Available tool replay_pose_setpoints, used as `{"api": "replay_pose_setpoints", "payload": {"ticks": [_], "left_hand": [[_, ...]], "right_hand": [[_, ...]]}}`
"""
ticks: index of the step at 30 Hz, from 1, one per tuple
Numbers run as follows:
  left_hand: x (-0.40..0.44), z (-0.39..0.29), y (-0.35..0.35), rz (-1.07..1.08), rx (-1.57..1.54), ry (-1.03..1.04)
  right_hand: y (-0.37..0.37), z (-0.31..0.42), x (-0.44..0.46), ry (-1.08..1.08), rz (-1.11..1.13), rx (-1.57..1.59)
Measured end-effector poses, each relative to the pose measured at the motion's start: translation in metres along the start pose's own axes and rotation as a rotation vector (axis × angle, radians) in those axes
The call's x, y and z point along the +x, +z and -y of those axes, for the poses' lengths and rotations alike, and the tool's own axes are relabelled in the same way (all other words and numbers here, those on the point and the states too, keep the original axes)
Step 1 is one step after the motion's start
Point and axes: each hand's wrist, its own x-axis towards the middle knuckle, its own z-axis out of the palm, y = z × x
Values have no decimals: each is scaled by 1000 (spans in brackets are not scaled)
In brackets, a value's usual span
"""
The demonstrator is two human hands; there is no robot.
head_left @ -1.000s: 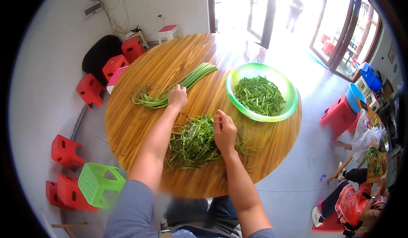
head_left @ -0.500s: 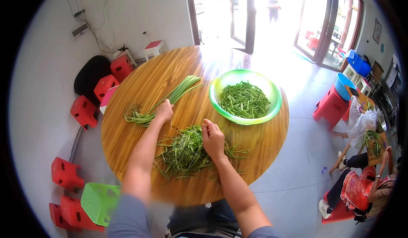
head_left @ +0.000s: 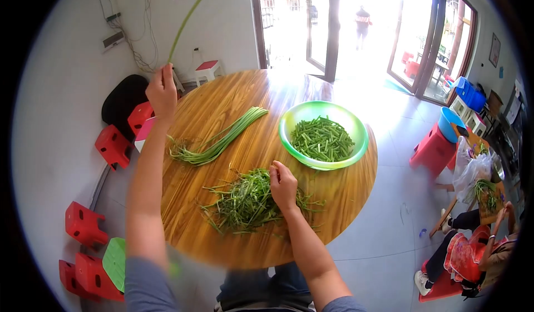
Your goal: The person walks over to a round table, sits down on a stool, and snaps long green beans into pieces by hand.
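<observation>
My left hand (head_left: 162, 92) is raised above the table's far-left edge, its fingers closed on one long green stalk (head_left: 189, 20) that curves upward past the top of the view. Below it and to the right, a bundle of similar stalks (head_left: 236, 131) lies on the wooden table (head_left: 222, 97), thin wispy ends to the left. My right hand (head_left: 284, 188) hovers at the right side of a heap of leafy green trimmings (head_left: 245, 200). Its fingers are pinched together; whatever they hold is hidden. Beyond it stands a green-and-white basin (head_left: 357, 125) containing short cut stalk pieces (head_left: 321, 138).
Red stools (head_left: 113, 146) and a green stool (head_left: 114, 263) line the left side. At right, a seated person (head_left: 473, 251) works beside a small table with greens and a plastic bag (head_left: 470, 167). Glass doors (head_left: 320, 22) stand open at the back, with another person (head_left: 362, 22) outside.
My left hand has risen from the bundle up and to the left, pulling out a single stalk. My right hand stays pinched by the trimmings. The view has shifted slightly.
</observation>
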Motion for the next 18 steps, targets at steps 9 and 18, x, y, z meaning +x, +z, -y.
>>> {"api": "replay_pose_setpoints", "payload": {"ticks": [9,18], "left_hand": [[6,-124,-68,172,178,401],[-139,-145,-112,589,50,192]], "right_hand": [[0,1,1,-10,-34,9],[-16,1,10,509,374,1070]]}}
